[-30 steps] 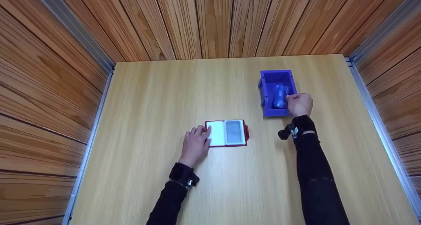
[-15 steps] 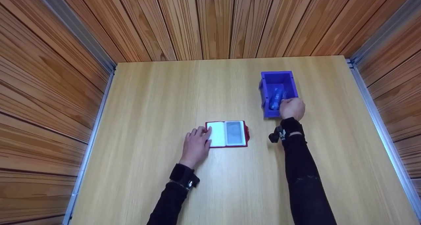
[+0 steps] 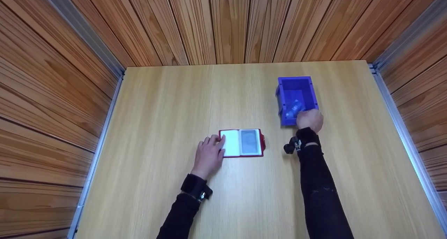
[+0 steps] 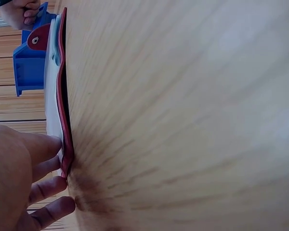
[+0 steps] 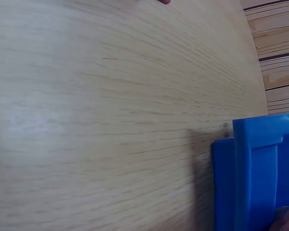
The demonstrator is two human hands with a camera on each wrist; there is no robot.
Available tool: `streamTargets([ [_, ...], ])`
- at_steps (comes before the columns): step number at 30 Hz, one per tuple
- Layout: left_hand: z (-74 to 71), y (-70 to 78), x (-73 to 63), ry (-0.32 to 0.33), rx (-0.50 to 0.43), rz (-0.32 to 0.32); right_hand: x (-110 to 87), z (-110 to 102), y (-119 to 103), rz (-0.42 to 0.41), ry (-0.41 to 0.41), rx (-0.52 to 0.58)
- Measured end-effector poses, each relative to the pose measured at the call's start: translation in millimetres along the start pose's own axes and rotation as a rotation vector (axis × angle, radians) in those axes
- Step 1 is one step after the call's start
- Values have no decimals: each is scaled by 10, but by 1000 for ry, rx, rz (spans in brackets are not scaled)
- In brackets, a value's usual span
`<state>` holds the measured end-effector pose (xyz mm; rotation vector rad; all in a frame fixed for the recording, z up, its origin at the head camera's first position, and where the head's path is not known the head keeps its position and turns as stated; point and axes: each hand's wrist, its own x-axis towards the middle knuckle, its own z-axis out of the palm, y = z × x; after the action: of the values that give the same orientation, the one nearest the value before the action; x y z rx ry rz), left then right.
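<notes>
A small red card holder [image 3: 262, 143] lies unfolded on the table, a white page [image 3: 230, 143] on its left and a grey-blue sleeve [image 3: 249, 142] on its right. My left hand [image 3: 208, 155] rests at its left end; in the left wrist view the fingertips [image 4: 53, 144] touch the page and edge. My right hand [image 3: 310, 120] reaches over the near right corner of a blue plastic bin [image 3: 295, 79], fingers curled and mostly hidden. Beside them, inside the bin, shows a shiny, see-through plastic packet [image 3: 295, 108], pinched at its near side.
The pale wooden table [image 3: 167, 102] is bounded by plank walls [image 3: 228, 26] at the back and sides. Metal rails [image 3: 99, 155] run along its left and right edges. A strap with a small camera [image 3: 290, 146] sits on my right wrist.
My right hand has shifted left and nearer at the bin's near right corner, and the packet has tilted and sunk lower in view. My left hand and the card holder stay put.
</notes>
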<state>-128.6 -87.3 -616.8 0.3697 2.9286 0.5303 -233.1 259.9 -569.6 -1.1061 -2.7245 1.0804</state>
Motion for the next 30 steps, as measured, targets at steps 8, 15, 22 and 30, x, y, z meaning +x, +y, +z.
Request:
streamTargets([
  [8,-2,-3,4,-2,-13,-5,-1,-1,-1,-13,4,-5],
  [15,2,-8,2,7,-9,1,2,6,8,-19,8,13],
  [22,9,-16,-5,30,4,17,-28,11,18,-43,11,44],
  [30,3,-8,-5,41,3,20,-28,2,28,-64,18,43],
])
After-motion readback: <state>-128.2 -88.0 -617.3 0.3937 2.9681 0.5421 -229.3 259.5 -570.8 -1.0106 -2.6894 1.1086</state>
